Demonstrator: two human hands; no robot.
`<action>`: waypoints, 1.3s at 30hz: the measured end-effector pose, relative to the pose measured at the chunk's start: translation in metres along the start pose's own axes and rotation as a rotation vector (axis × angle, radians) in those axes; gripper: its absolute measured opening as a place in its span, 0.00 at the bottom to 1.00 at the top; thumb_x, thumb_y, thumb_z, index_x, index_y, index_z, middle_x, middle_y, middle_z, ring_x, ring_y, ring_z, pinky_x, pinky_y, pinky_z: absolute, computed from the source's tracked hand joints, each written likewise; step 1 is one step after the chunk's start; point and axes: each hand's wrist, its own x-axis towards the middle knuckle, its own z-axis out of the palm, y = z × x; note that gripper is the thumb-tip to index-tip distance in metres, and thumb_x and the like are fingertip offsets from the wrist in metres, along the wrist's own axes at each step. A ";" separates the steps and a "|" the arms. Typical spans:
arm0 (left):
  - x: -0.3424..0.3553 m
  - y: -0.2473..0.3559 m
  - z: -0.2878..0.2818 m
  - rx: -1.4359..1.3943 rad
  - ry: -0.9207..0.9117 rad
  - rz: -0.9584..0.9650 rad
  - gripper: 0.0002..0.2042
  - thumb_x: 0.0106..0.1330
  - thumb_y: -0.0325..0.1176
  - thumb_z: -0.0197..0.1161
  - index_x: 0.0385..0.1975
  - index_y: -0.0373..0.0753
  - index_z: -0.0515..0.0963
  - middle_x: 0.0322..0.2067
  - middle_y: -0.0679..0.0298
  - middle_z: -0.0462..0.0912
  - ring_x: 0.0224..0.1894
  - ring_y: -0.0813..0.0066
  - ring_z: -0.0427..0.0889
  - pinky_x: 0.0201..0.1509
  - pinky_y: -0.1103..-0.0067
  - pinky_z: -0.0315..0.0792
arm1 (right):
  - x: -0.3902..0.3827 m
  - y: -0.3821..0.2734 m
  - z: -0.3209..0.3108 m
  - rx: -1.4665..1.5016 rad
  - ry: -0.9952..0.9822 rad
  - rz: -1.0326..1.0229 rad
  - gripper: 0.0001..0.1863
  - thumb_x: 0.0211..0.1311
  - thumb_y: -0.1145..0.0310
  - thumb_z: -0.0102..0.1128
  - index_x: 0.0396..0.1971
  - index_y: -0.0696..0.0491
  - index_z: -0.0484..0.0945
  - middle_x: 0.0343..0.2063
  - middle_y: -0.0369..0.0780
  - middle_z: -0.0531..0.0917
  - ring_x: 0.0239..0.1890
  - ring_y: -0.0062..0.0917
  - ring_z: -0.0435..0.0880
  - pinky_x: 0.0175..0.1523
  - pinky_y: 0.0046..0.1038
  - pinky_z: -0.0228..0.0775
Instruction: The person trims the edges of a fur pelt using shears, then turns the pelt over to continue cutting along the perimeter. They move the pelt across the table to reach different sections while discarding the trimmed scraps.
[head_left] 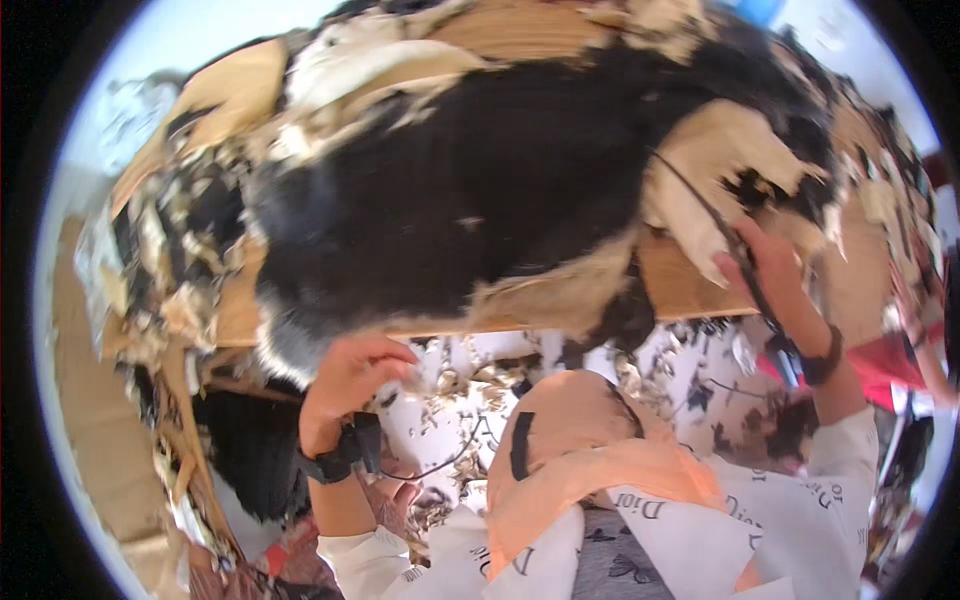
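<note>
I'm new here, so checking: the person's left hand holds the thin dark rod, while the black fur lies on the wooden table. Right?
Not quite: the head view shows the right hand holding the thin dark rod. The black fur does lie on the wooden table.

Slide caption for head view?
Right hand grips a thin dark rod; left hand is beside the black fur.

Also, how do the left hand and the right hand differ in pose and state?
The right hand grips a thin dark rod; the left hand shows no tool, its fingers loosely bent.
The left hand is beside the black pelt's lower left end; the right hand is near its right end.
Both wrists wear dark bands.
</note>
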 end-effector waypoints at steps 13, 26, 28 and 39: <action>-0.062 -0.080 -0.017 0.514 1.206 0.024 0.07 0.48 0.26 0.64 0.29 0.39 0.78 0.29 0.61 0.79 0.31 0.67 0.76 0.36 0.74 0.70 | 0.123 -0.044 0.027 -0.083 0.118 -0.376 0.22 0.40 0.88 0.51 0.39 0.55 0.68 0.26 0.47 0.72 0.32 0.43 0.72 0.35 0.36 0.63; -0.021 -0.102 -0.055 0.810 1.193 -0.037 0.06 0.44 0.29 0.63 0.23 0.44 0.76 0.25 0.69 0.76 0.34 0.67 0.73 0.36 0.71 0.60 | 0.151 -0.025 0.022 -0.153 0.058 -0.422 0.19 0.39 0.86 0.50 0.35 0.54 0.67 0.22 0.45 0.73 0.31 0.42 0.72 0.34 0.38 0.62; -0.032 -0.092 -0.042 0.774 1.130 -0.071 0.06 0.44 0.28 0.63 0.23 0.45 0.76 0.23 0.68 0.75 0.34 0.67 0.73 0.37 0.70 0.59 | 0.155 -0.016 0.014 -0.130 0.111 -0.373 0.18 0.39 0.83 0.54 0.35 0.53 0.68 0.23 0.46 0.73 0.31 0.43 0.73 0.35 0.38 0.64; 0.012 0.006 0.139 0.336 0.327 0.084 0.04 0.49 0.30 0.60 0.23 0.39 0.78 0.23 0.56 0.75 0.28 0.57 0.75 0.33 0.68 0.69 | 0.264 0.076 -0.073 -0.384 0.508 -0.515 0.24 0.44 0.81 0.52 0.45 0.48 0.67 0.30 0.49 0.77 0.35 0.46 0.76 0.39 0.37 0.68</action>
